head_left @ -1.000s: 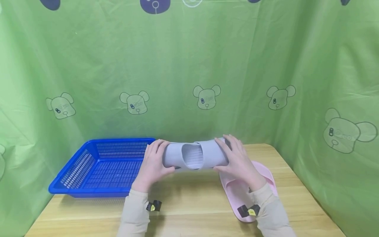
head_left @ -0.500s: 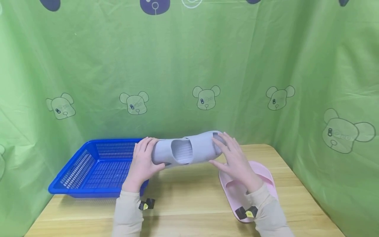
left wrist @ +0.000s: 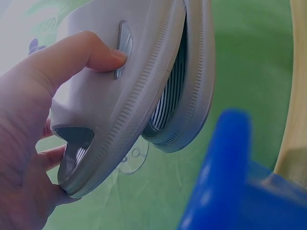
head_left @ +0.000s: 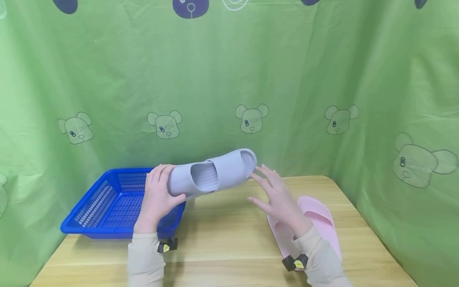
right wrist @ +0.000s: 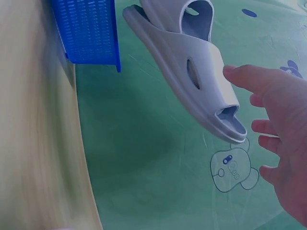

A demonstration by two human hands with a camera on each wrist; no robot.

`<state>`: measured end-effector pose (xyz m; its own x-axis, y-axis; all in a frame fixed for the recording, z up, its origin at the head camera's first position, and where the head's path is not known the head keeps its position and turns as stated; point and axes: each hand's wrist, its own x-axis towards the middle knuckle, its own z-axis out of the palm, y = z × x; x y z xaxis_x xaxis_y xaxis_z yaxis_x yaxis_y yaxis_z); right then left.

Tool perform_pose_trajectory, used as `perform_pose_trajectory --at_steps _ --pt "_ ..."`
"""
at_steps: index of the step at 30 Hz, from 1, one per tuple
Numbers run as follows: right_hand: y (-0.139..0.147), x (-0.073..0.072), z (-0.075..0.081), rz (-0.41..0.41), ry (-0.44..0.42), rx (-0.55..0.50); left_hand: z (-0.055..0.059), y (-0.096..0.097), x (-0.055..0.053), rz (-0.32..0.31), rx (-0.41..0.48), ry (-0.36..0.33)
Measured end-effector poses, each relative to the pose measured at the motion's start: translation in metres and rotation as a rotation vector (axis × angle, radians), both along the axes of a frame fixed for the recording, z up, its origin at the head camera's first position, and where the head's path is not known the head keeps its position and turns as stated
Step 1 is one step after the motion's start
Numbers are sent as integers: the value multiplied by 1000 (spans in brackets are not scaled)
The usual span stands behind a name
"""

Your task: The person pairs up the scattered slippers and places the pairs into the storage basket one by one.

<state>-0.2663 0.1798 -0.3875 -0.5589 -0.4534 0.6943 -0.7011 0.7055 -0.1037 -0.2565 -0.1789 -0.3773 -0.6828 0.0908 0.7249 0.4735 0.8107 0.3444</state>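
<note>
A pair of light grey slippers (head_left: 229, 171), fitted one into the other, is held in the air above the table. My left hand (head_left: 156, 195) grips their left end; in the left wrist view its thumb presses by a side slot of one slipper (left wrist: 98, 103), with other fingers behind. The slippers slant up to the right. Just off their right end is my right hand (head_left: 281, 203), fingers spread and holding nothing. The right wrist view shows a gap between this hand (right wrist: 288, 120) and the slipper's toe end. A pink slipper (head_left: 317, 204) lies under the right forearm, partly hidden.
On the left of the wooden table (head_left: 229, 247) stands a blue perforated plastic basket (head_left: 89, 230), partly behind my left hand. A green curtain (head_left: 201, 71) with bear-head prints encloses the back and sides.
My left hand has carried the grey slippers leftward, their right end tilting up. My right hand has let go of that end and now stands apart from it.
</note>
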Motion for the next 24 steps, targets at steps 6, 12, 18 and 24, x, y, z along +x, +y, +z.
perform_pose_trajectory --at_steps 6,12,18,24 --pt "-8 0 -6 33 5 19 2 -11 0 17 25 20" --pt "-20 1 -14 66 40 53 3 -19 2 36 13 30" --pt "-32 3 -21 105 45 79 3 -30 3 50 10 24" --pt "-41 6 -27 112 4 129 4 -43 2 56 -2 44"
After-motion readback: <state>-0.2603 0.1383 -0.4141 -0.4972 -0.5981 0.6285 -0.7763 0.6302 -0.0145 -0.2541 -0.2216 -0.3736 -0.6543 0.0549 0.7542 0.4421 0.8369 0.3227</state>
